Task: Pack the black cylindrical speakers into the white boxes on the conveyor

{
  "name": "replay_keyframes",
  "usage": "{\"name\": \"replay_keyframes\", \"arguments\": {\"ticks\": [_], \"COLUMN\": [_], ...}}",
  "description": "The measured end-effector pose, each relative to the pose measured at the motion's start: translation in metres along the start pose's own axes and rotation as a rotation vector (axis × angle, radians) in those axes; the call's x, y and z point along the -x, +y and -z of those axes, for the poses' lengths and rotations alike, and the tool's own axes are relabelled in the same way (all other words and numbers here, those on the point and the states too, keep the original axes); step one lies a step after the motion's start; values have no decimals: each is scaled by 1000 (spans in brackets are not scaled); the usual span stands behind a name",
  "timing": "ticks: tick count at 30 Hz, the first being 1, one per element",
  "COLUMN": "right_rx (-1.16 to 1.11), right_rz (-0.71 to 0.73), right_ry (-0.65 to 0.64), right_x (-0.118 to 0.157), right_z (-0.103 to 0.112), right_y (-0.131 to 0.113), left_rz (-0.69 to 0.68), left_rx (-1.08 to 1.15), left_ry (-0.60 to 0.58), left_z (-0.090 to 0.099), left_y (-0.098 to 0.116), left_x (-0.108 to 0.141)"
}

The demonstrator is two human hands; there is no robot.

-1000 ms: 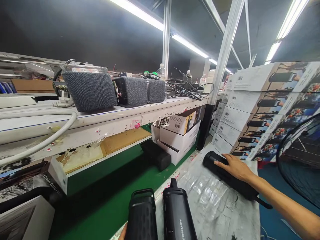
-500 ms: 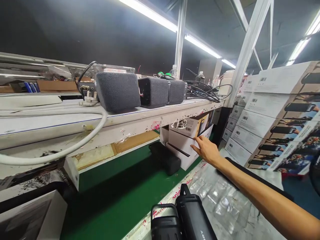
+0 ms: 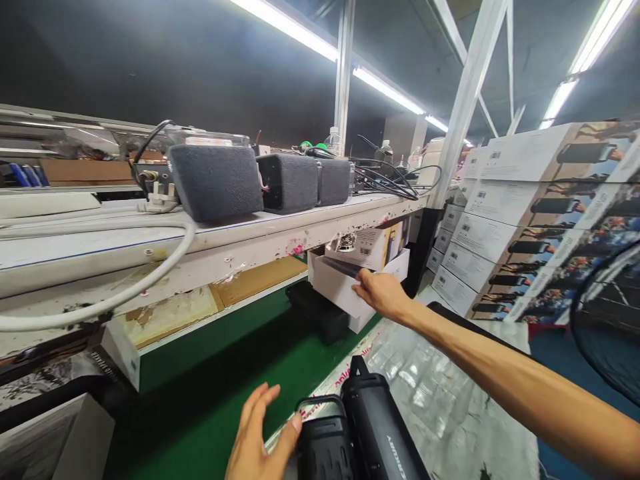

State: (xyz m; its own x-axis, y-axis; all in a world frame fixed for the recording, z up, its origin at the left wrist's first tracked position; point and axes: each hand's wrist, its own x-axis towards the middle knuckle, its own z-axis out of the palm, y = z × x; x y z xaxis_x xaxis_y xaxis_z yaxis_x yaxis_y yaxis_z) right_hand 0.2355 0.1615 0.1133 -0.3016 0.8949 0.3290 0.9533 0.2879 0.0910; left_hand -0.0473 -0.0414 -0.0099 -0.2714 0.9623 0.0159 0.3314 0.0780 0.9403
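Observation:
My right hand [image 3: 383,293] is stretched out under the shelf, its fingers curled over the near edge of a white box [image 3: 333,280]. A smaller printed box [image 3: 363,248] rests on top of that box. Low in the view, my left hand [image 3: 260,437] is open, thumb and fingers apart, beside the handle of a black speaker [image 3: 327,447]. Against it lies a second black cylindrical speaker [image 3: 383,427] with pale lettering. A dark oblong case or speaker [image 3: 320,313] sits on the green surface [image 3: 200,407] just left of the white box.
Overhead runs a white shelf [image 3: 240,233] carrying several dark fabric speakers [image 3: 217,180], cables and bottles. A thick white cable [image 3: 170,267] hangs over its edge. Stacked printed cartons [image 3: 505,200] stand at right near a round black wire guard [image 3: 607,320]. Clear plastic wrapping [image 3: 425,387] covers the near right surface.
My left hand has come into view at the bottom, beside the speakers. My right hand has closed on the white box's edge, and the box has shifted, its front slot now hidden.

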Motion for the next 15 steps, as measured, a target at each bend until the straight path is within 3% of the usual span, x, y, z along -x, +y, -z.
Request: {"name": "replay_keyframes", "arguments": {"ticks": [4,8,12,15], "right_rx": [-11,-26,-99,-157], "right_rz": [82,212,453,673], "right_ry": [-24,-10,43,118], "right_x": [19,40,62,76], "right_z": [21,45,53,45], "right_y": [-55,-122,-194,-249], "left_rz": [105,241,248,259], "left_rx": [143,528,703,719], "left_ry": [-61,-112,-123,-7], "left_z": [12,19,44,77], "left_y": [37,64,71,65], "left_x": [-35,-63,-68,-58]}}
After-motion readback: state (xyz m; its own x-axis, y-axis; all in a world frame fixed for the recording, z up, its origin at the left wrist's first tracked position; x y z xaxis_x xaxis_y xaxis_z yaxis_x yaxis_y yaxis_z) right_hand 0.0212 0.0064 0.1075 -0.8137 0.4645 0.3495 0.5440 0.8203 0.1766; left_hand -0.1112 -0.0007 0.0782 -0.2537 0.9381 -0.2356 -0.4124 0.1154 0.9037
